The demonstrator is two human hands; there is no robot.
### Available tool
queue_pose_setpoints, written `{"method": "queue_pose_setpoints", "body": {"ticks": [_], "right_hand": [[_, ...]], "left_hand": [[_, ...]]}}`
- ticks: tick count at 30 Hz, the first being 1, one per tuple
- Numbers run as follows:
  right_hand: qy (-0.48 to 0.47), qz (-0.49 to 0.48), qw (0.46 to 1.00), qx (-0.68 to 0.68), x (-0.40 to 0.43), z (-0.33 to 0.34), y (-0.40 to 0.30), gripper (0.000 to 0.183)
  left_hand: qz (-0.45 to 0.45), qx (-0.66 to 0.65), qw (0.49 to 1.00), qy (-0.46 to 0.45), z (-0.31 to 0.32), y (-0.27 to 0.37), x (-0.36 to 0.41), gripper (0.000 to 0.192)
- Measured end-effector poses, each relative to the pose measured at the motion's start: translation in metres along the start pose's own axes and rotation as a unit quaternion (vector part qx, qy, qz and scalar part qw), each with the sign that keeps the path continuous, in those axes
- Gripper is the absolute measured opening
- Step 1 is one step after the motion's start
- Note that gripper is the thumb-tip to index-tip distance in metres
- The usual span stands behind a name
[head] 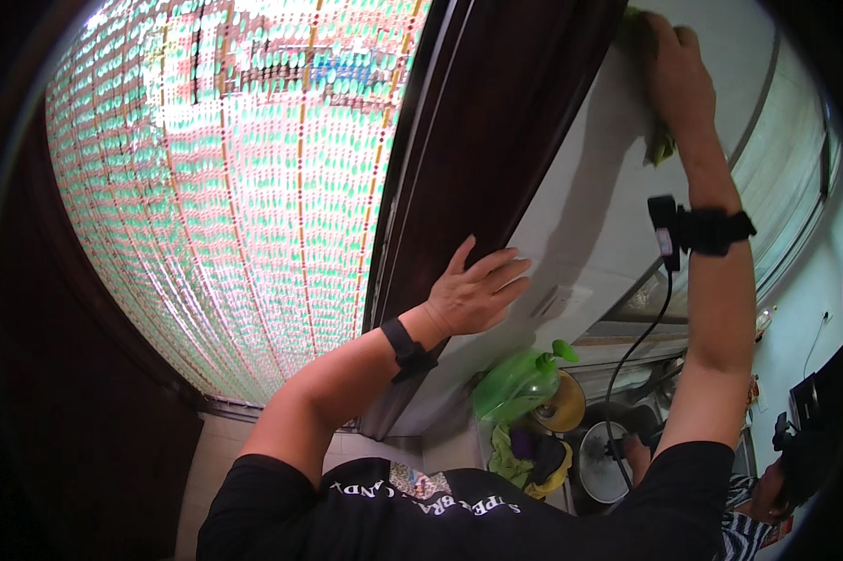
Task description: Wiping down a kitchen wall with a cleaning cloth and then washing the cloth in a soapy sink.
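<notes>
High on the light wall (590,182), beside the top of a dark wooden door frame (498,105), my right hand (681,84) presses a green cloth (661,146) against the surface; part of the cloth is hidden under the fingers. Lower down, my left hand (477,291) rests with spread fingers across the edge of the frame and the wall, holding nothing. Both wrists wear black straps, and the right one carries a small device with a cable. A wall switch (562,301) sits to the right of my left hand.
A beaded curtain (253,210) fills the doorway at left. Below right are a green plastic bottle (512,389), crumpled cloths (526,456), a yellowish metal lid (563,403) and a sink with a round pan (600,463). Another person (779,484) stands at the sink, one hand near the pan.
</notes>
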State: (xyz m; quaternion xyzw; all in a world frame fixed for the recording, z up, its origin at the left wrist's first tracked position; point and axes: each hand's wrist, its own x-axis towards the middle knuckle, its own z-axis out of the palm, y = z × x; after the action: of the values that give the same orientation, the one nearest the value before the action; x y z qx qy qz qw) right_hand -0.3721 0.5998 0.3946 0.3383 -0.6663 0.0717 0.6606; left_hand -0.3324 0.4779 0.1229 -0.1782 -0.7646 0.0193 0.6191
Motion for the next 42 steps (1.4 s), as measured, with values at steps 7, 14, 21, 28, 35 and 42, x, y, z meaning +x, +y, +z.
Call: {"method": "queue_pose_setpoints", "body": {"ticks": [7,14,21,28,35,42], "right_hand": [[-0.046,-0.017,0.998,0.042,-0.076,0.013,-0.037,0.024],[-0.001,0.022,0.995,0.101,-0.14,0.025,-0.081,0.025],[0.003,0.117,0.982,0.148,-0.188,0.042,-0.115,0.024],[-0.022,0.25,0.942,0.224,-0.255,0.05,-0.162,0.028],[-0.076,0.369,0.883,0.278,-0.329,0.053,-0.192,0.032],[-0.019,0.427,0.853,0.299,-0.289,0.042,-0.147,0.028]], "left_hand": [[-0.013,-0.124,0.991,-0.038,-0.035,-0.01,0.005,0.03],[-0.007,-0.146,0.989,-0.003,-0.059,-0.03,0.018,0.029],[-0.008,-0.162,0.986,0.03,-0.049,-0.047,0.026,0.034],[0.018,-0.059,0.998,0.009,-0.043,-0.048,0.023,0.03],[0.062,0.038,0.996,0.055,-0.027,-0.038,0.027,0.028],[0.052,0.03,0.998,0.009,-0.023,-0.037,0.022,0.032]]}}
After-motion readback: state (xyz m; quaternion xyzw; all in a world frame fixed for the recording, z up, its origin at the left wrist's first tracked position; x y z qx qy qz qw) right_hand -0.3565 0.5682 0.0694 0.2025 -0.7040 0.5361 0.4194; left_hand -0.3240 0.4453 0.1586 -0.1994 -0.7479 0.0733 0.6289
